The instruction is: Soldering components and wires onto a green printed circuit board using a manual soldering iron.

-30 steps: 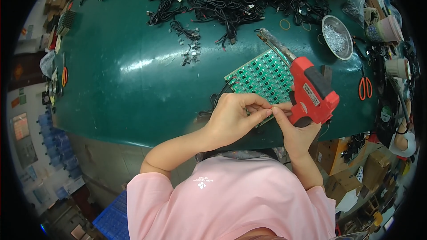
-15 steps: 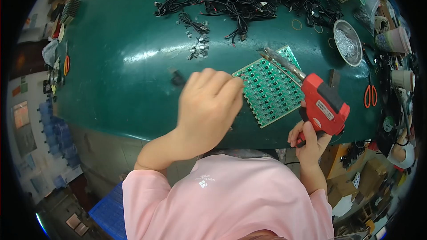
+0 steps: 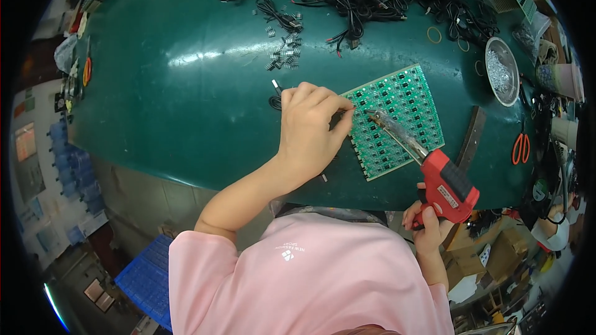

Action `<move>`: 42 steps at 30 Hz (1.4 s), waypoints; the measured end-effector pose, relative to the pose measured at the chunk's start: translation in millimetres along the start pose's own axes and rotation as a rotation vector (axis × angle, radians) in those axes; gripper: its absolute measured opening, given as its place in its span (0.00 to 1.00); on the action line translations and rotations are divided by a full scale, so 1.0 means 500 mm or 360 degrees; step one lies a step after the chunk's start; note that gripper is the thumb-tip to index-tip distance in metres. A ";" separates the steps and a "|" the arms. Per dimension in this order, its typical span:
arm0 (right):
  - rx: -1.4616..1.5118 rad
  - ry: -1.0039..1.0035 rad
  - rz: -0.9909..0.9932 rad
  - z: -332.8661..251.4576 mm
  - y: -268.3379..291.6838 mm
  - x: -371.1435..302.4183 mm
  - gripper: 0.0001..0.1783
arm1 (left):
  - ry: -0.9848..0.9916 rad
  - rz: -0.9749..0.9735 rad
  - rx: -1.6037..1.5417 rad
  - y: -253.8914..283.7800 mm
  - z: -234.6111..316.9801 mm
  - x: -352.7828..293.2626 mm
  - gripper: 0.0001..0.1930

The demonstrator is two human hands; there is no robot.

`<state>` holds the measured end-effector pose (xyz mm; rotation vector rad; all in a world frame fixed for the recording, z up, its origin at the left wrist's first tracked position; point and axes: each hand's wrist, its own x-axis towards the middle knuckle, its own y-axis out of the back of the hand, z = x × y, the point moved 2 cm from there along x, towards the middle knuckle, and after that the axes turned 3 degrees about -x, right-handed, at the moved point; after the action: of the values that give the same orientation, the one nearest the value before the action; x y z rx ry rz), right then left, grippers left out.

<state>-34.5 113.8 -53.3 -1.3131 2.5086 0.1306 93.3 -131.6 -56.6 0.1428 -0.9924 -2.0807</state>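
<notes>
There are two hands, one left hand point(image 3: 308, 121) and one right hand point(image 3: 427, 223), one table point(image 3: 186, 105), one red soldering gun point(image 3: 450, 192), one green circuit board panel point(image 3: 403, 96), one metal bowl point(image 3: 510, 90) and one dark bar point(image 3: 473, 133). Orange-handled scissors point(image 3: 520, 149) number two pairs, rubber bands point(image 3: 434, 35) three. The heaped black cables point(image 3: 347, 6) and small metal clips point(image 3: 285, 53) overlap too much to count.

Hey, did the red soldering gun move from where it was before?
Yes. Judged against the metal bowl, the red soldering gun has moved left and closer to the pink shirt.
</notes>
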 end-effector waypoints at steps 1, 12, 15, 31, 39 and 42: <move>0.0014 0.0008 -0.0016 0.002 0.001 -0.002 0.25 | 0.0005 -0.0003 -0.0004 0.001 0.003 0.000 0.05; -0.0014 -0.0006 -0.0023 0.003 -0.005 -0.001 0.24 | -0.0042 -0.0068 0.0148 -0.016 0.004 -0.004 0.06; -0.0011 -0.0065 -0.0013 0.004 -0.006 0.001 0.24 | -0.0047 -0.0058 0.0155 -0.018 0.004 -0.003 0.06; -0.0023 -0.0104 0.0062 -0.004 -0.027 0.010 0.20 | -0.0074 -0.0069 0.0139 -0.025 0.003 -0.002 0.07; -0.0138 -0.0068 0.0073 -0.013 -0.025 0.005 0.21 | -0.0074 -0.0075 0.0149 -0.026 0.002 -0.003 0.07; -0.0077 -0.0026 -0.0006 -0.020 -0.017 0.005 0.17 | -0.0093 -0.0064 0.0113 -0.026 0.001 -0.003 0.07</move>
<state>-31.3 104.8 -43.9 -1.3300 2.5037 0.2018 86.1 -125.3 -65.7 0.1399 -1.1080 -2.0969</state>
